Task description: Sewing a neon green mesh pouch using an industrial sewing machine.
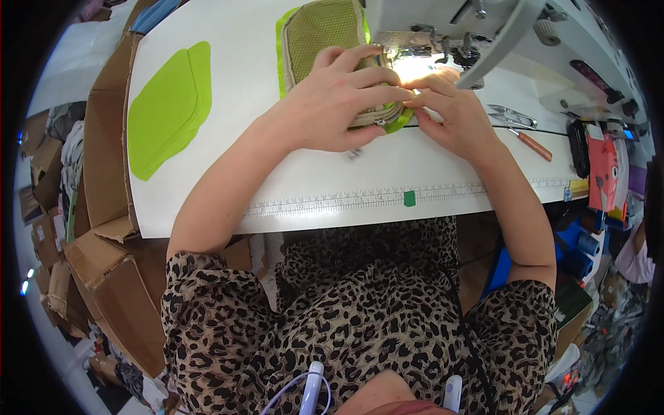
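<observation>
A khaki mesh pouch panel point(321, 41) with a beige zipper edge and bright green fabric showing around it lies under the sewing machine's lit needle area. My left hand point(339, 100) rests on the panel, its fingers spread over the mesh and pointing toward the needle. Thumb and fingers of my right hand point(446, 114) pinch the panel's rounded edge just right of the left fingertips. The sewing machine point(512, 41) stands over the panel's far right side. Its needle and presser foot are partly lost in glare and behind my fingers.
Flat green fabric pieces point(169, 111) lie on the white table point(207, 228) at left. Thread snips point(513, 116) and an orange-handled tool point(532, 144) lie at right. A ruler strip point(360, 200) runs along the front edge. Cardboard boxes point(111, 131) border the left side.
</observation>
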### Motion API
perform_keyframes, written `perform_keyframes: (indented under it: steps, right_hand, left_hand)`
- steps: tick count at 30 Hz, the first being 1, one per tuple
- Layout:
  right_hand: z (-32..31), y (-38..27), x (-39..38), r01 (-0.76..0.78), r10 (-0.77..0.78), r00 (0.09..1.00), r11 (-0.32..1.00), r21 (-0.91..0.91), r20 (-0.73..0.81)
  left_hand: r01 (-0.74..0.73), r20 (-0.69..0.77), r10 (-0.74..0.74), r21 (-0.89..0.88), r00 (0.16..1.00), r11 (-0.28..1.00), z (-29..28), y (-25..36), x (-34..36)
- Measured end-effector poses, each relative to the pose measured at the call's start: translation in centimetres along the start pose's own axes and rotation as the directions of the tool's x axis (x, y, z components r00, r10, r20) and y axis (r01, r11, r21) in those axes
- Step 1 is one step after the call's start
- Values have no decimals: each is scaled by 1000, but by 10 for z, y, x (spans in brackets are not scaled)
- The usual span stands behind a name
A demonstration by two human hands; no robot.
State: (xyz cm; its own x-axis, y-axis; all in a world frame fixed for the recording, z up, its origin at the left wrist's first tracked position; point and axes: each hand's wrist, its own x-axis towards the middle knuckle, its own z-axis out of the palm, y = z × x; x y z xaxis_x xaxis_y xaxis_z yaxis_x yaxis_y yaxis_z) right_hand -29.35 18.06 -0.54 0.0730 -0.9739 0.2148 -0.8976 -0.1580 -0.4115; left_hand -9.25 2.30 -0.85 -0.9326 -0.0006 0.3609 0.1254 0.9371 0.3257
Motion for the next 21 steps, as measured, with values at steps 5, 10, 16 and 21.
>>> perform_keyframes:
  steps: [5,10,16,21]
  right_hand:
    - [-10,-2,1,13,-16,999,998,70,51]
    - [-12,5,2,36,-34,999,995,96,-20]
    - [-2,3,3,112,-96,989,984,138,-112]
    - [9,-3,10,205,-192,966,977,61,-171]
  left_hand:
    - [44,24,-41,-140,999,989,3,3,2]
    - [33,7,-32,-161,999,986,3,1,4]
    - [59,-17,-68,-315,998,947,0,-4,3]
    - [78,-33,-98,-380,995,922,0,-8,2]
